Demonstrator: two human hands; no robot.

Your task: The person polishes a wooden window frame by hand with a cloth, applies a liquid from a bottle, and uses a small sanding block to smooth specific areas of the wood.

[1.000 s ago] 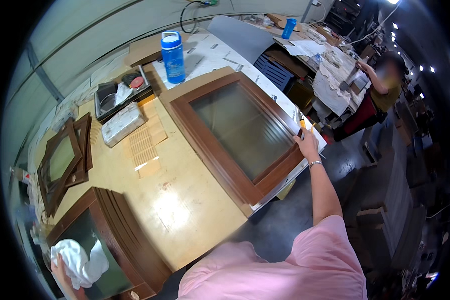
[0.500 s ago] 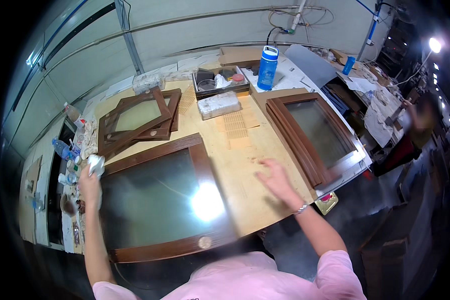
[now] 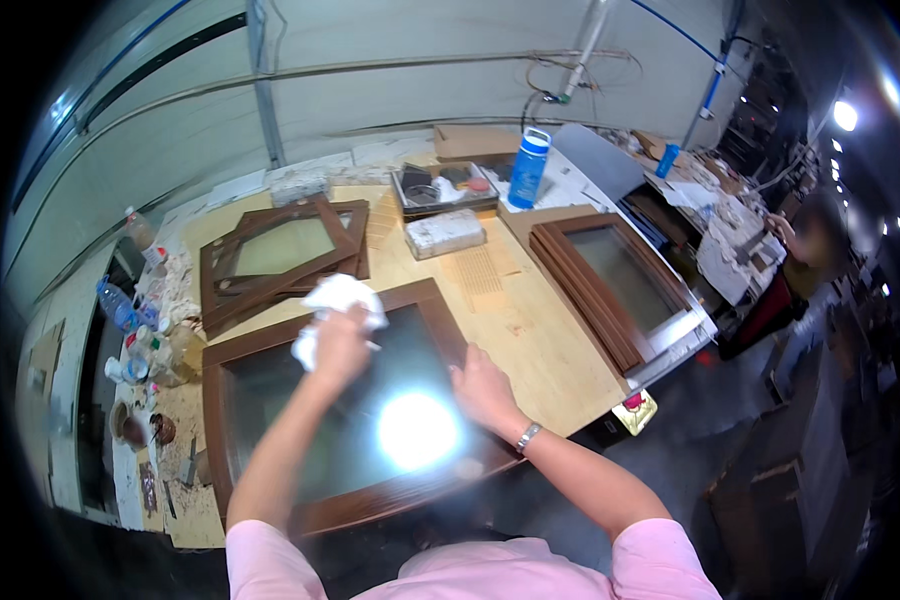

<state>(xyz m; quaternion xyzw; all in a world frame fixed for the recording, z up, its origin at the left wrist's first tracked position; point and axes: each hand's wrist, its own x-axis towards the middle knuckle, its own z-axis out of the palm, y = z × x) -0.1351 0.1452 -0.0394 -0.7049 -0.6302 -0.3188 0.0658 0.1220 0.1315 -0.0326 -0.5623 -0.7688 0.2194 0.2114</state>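
Cloth [image 3: 338,300] on near frame [image 3: 270,345]; stacked frames [image 3: 270,262] behind, bottle [image 3: 528,167] far right

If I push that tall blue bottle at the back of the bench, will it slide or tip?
The blue bottle stands upright, tall and narrow, so a high push probably tips it. Its round body would likely roll. Fullness can't be judged.

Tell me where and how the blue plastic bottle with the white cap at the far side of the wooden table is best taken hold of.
Probably around the middle of the blue plastic bottle, coming from its near side. It stands upright and its round body is clear there, while the dark tray sits close on its left and a cardboard piece lies behind.
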